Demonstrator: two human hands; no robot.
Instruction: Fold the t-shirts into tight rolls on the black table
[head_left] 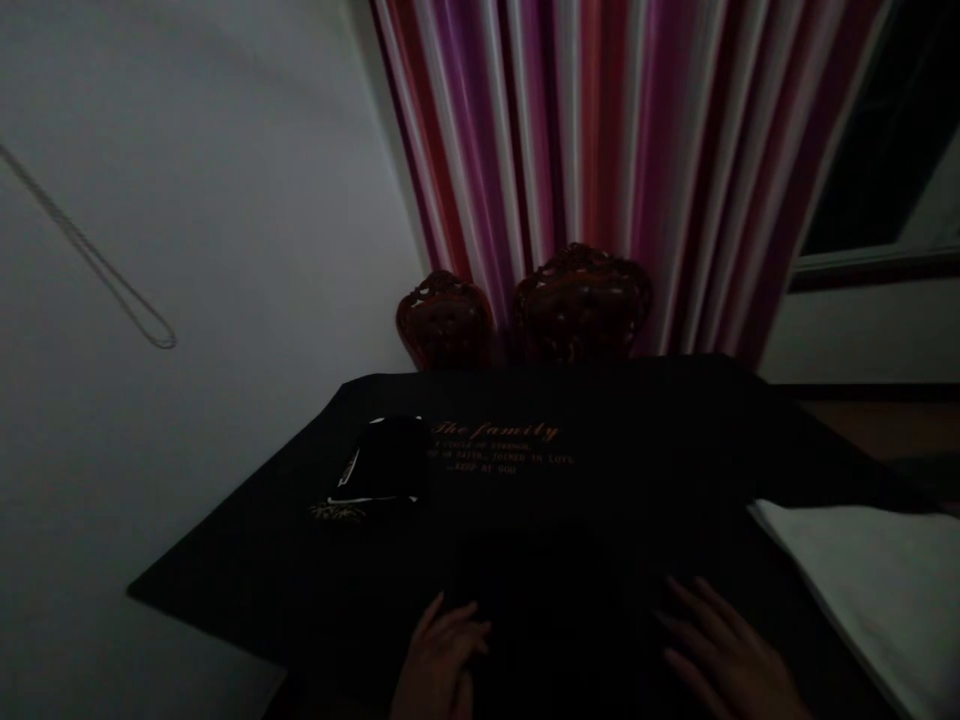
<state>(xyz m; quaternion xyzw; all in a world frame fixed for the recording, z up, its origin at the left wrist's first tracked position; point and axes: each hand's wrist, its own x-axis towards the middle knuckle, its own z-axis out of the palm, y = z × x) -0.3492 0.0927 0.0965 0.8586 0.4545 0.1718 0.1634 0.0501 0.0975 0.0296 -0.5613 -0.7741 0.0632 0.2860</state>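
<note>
The scene is very dim. At the bottom, my left hand [442, 650] rests near the front of a table with a black cover [637, 430], its fingers slightly bent and apart. My right hand [724, 645] is farther right, fingers spread, with nothing visible in it. A darker patch lies between the hands; whether it is an object or shadow, I cannot make out. Closest to my right hand is a flat white sheet [870, 580], cloth or paper, at the table's right side. Beyond my left hand sits a glossy black box-like object [382, 462] with bright edges.
Gold lettering [495, 432] is printed on the table cover. Two carved dark chairs, a left chair [444, 320] and a right chair [581, 305], stand behind the table. Striped curtains [600, 150] hang beyond them. A looped cord [90, 255] hangs against the pale left wall [225, 200].
</note>
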